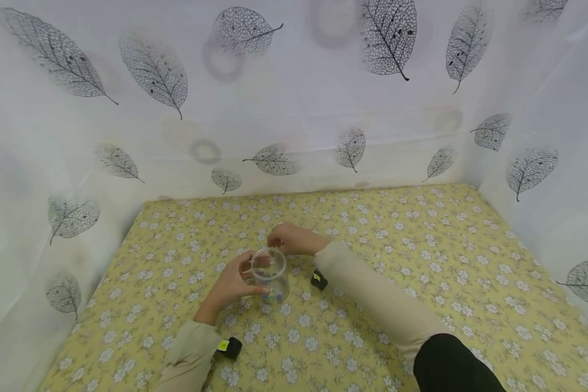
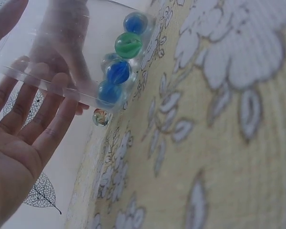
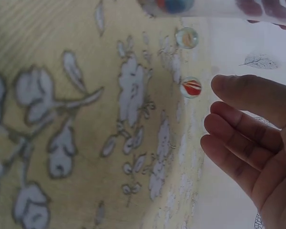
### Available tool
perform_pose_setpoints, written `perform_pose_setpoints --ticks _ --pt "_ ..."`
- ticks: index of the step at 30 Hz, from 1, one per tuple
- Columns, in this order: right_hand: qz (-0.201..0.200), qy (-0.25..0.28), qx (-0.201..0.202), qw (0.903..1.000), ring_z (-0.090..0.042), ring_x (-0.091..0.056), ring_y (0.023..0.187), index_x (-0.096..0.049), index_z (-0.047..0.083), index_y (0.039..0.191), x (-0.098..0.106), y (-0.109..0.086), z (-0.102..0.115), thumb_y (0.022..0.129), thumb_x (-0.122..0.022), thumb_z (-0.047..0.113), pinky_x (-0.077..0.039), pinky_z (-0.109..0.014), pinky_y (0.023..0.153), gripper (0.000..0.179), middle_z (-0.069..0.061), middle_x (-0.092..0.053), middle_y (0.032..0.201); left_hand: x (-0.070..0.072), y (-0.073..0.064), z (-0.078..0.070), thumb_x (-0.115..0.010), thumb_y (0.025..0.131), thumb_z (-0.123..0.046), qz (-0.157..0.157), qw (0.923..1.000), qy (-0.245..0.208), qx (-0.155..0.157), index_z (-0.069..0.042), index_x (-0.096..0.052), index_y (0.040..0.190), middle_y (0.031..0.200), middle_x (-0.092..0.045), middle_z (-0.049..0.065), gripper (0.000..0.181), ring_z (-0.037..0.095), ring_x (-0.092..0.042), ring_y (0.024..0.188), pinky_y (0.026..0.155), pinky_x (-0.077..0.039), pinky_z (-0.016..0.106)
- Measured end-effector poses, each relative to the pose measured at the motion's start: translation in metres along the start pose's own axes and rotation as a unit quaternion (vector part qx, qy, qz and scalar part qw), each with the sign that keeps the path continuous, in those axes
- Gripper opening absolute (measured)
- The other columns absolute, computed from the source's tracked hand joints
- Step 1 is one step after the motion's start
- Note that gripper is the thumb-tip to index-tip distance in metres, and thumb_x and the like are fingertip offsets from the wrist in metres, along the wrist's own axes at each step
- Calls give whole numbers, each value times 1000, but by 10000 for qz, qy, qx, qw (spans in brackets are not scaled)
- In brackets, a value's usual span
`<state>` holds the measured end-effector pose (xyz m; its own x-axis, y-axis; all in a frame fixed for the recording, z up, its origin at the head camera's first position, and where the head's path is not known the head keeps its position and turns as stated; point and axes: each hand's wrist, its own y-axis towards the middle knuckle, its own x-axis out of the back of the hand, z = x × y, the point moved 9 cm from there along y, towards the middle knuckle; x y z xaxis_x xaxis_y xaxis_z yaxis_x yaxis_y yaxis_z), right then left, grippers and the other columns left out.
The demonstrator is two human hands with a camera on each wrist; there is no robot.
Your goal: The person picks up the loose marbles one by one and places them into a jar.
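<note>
A clear plastic jar (image 1: 269,277) stands upright on the cloth, with several blue and green marbles (image 2: 118,71) at its bottom. My left hand (image 1: 232,280) holds the jar from the left, thumb across its front and fingers round the far side. Just past the jar's rim is my right hand (image 1: 296,239). Seen from the right wrist, that right hand (image 3: 257,143) has its fingers loosely bent and nothing between them. Close to its fingertips lies a red-and-white marble (image 3: 190,88) on the cloth. Another clear marble (image 3: 186,37) sits between it and the jar.
A yellow cloth with white flowers (image 1: 397,245) covers the table. White sheeting with a leaf print (image 1: 304,120) hangs behind it and at both sides. Each wrist carries a small black camera, one by the left sleeve (image 1: 186,348) and one beneath the right sleeve (image 1: 372,288).
</note>
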<state>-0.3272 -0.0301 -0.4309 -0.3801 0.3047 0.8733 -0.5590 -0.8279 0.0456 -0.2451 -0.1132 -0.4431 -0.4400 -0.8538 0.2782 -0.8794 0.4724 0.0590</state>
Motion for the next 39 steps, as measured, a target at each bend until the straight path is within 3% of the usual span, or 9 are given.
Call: perform_pose_setpoints --ticks 8,20,32,39 --pt "198 35 -65 9998 -5 -56 65 -71 13 81 -18 11 -12 84 -71 22 -50 -14 62 10 4 -65 74 -1 -1 -2 -81 73 -12 -15 9999 -62 -122 -1 -48 130 130 -51 25 67 42 -53 118 98 -50 42" --pt "420 22 -85 9991 -2 -50 55 -69 14 73 -20 11 -7 87 -67 19 -48 -14 53 14 6 -61 67 -2 -1 -2 -81 73 -10 16 9997 -212 -94 -1 -47 131 130 -51 27 68 44 -52 118 96 -52 40" --pt "340 -259 -210 9989 -2 -52 58 -69 14 75 -19 10 -7 88 -65 19 -47 -13 56 14 7 -61 69 -1 -1 -2 -81 73 -13 -17 9999 -114 -129 -1 -46 132 129 -52 26 69 43 -52 119 98 -49 45" --pt "179 -509 -61 9985 -3 -54 58 -71 12 77 -17 7 -13 83 -71 22 -48 -12 56 12 4 -65 69 2 -1 1 -82 72 -17 -151 9998 107 -1 -3 -46 135 132 -52 22 74 40 -51 122 101 -47 47"
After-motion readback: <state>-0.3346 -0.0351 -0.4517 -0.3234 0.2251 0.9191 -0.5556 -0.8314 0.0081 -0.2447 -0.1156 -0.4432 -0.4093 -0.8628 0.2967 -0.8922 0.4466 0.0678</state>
